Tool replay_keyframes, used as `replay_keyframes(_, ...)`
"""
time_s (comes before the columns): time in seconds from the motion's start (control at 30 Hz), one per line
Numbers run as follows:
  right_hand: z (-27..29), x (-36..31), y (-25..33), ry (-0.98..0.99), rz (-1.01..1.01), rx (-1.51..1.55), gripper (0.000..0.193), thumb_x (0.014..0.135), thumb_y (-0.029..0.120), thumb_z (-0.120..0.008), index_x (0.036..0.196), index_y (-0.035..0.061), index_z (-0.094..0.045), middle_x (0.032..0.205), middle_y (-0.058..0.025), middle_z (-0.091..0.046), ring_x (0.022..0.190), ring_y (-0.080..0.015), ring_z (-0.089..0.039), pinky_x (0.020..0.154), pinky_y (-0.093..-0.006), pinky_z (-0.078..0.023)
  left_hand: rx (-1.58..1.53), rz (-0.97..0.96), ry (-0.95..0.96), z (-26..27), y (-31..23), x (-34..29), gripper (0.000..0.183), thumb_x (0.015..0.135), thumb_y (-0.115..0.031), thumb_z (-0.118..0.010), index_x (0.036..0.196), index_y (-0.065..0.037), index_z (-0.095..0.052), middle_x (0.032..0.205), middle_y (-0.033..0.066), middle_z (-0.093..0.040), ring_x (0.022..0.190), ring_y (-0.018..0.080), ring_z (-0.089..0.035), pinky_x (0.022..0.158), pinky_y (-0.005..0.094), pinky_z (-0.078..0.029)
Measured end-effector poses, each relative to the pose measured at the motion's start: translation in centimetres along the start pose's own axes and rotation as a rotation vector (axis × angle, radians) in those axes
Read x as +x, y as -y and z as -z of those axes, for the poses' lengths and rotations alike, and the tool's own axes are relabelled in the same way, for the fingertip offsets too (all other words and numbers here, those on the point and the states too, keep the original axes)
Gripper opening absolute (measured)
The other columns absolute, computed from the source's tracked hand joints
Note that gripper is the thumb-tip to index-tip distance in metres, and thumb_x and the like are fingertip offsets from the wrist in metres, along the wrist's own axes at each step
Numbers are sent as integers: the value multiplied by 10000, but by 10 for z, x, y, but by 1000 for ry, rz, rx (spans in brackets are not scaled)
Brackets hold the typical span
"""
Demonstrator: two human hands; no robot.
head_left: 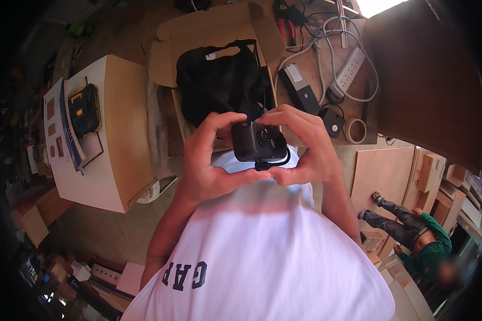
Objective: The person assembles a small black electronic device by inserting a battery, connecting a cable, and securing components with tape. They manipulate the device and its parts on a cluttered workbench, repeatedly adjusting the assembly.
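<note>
Between my two hands, in front of my chest, is a small black box-shaped device (260,142) with a round button on its face and a short black cable looping at its lower right. My left hand (204,160) grips it from the left, index finger at its top edge and thumb below. From the other side my right hand (311,147) curls round it, fingers over the top and thumb meeting the left thumb underneath. Just beyond the hands lies a black fabric bag or garment with straps (214,80), inside an open cardboard box (193,27).
A white-topped wooden cabinet (126,134) at left bears a black-and-yellow radio-like device (84,109) and a booklet (59,125). A power strip (349,72), cables, a black-and-grey box (300,88) and a tape roll (355,131) lie right. Another person (426,241) is at far right.
</note>
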State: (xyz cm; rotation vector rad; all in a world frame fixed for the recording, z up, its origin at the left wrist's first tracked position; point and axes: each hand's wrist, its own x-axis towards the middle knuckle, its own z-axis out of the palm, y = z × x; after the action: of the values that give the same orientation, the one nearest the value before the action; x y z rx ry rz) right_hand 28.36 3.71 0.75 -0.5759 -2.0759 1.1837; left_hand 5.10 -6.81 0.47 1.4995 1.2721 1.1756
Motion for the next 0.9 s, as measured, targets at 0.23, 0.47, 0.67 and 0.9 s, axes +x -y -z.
replay_keyframes(0.23,7,0,2,55,-59,1,754,689,449,-914,1226,-47,-730,1101,-175,-761,1005,-347,-795,876,-396,-601,23,-17,14,0,2,2,971,678,-285,-1117,1444,31,-611,1261,77,-644,1152,171,-695,1036,323,-551)
replay_keyframes(0.47,6,-1,-3,3,-1,29,698,742,464,-916,1228,-2,-730,1038,-137,-731,914,-315,-758,768,-398,-600,24,-91,-126,-11,5,10,922,664,-446,-1099,1386,-49,-686,1078,60,-694,904,168,-702,809,323,-581)
replay_keyframes(0.67,9,-5,-3,22,-23,42,752,713,456,-937,1226,-54,-732,1073,-174,-754,970,-336,-776,856,-404,-599,86,-54,-45,-5,-1,11,952,660,-453,-1086,1432,-55,-696,1112,67,-681,965,189,-689,844,336,-585)
replay_keyframes(0.9,4,-8,-4,-6,-22,-7,665,720,417,-920,1209,5,-738,1029,-130,-733,910,-341,-748,788,-411,-590,12,13,-37,-7,5,5,930,676,-443,-1073,1440,-69,-698,1143,75,-614,1000,194,-641,870,335,-552)
